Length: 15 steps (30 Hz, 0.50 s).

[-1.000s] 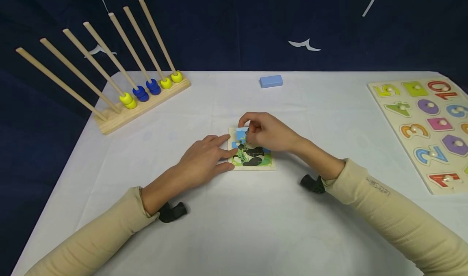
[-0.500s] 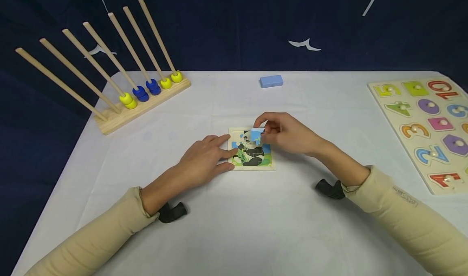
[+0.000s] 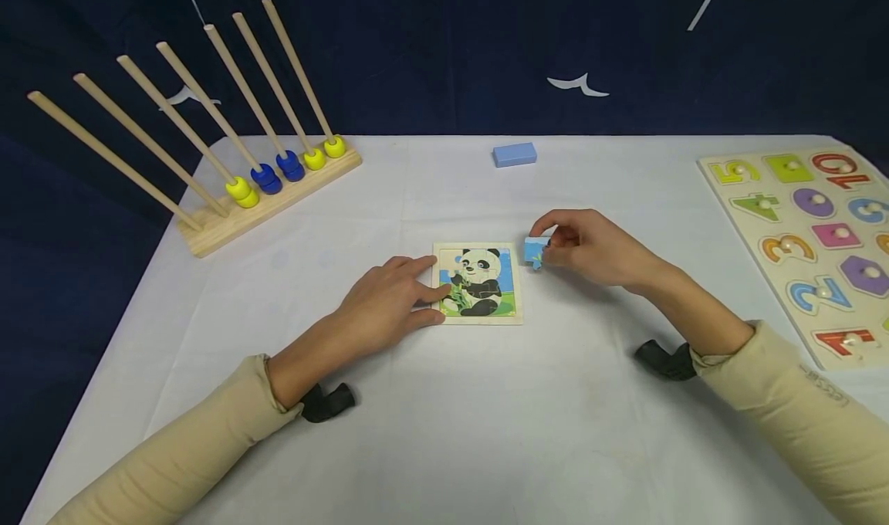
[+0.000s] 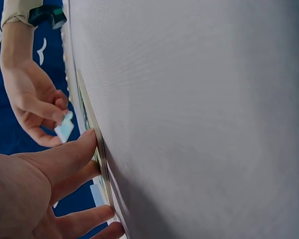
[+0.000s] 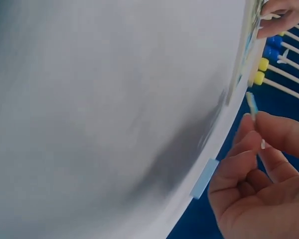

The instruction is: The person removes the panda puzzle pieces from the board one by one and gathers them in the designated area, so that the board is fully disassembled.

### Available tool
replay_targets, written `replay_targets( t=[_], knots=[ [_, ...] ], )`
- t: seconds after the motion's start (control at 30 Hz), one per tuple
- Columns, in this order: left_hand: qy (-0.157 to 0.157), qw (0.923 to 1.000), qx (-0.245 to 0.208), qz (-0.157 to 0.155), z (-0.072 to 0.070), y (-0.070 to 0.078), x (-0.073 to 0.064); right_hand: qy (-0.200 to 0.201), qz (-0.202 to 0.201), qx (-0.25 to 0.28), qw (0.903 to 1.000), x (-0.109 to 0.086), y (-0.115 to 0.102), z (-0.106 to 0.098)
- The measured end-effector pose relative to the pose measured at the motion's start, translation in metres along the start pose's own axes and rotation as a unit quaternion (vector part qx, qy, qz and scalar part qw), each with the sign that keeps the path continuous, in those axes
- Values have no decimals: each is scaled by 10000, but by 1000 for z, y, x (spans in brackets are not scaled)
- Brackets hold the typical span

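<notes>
Right hand [image 3: 593,251] pinches the blue piece [image 3: 535,252], now off the panda puzzle [image 3: 481,286], so one corner's bare; left hand [image 3: 382,305] touches the edge, fingers spread.

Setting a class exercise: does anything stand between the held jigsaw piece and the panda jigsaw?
Nothing visible: in the head view, only white cloth shows between the blue jigsaw piece, pinched by the right hand, and the panda jigsaw. The left hand touches the opposite side.

Head view faces forward-down; nearer wrist views share puzzle piece [image 4: 65,128].
</notes>
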State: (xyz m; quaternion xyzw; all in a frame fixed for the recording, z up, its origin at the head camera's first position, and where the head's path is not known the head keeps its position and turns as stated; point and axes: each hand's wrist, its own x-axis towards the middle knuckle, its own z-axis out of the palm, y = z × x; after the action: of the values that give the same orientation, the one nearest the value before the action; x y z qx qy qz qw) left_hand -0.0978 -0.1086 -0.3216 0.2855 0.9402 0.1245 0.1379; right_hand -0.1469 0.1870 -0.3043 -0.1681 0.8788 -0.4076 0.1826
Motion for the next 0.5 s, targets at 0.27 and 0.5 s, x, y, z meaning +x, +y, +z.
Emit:
replay_targets(
  t=[0.27, 0.5],
  knots=[
    [24, 10000, -8, -9, 0, 0, 0, 7, 85, -970, 9953, 1, 8, -5],
    [17, 10000, -5, -11, 0, 0, 0, 74, 234, -1461, 9890, 6, 8, 0]
  ],
)
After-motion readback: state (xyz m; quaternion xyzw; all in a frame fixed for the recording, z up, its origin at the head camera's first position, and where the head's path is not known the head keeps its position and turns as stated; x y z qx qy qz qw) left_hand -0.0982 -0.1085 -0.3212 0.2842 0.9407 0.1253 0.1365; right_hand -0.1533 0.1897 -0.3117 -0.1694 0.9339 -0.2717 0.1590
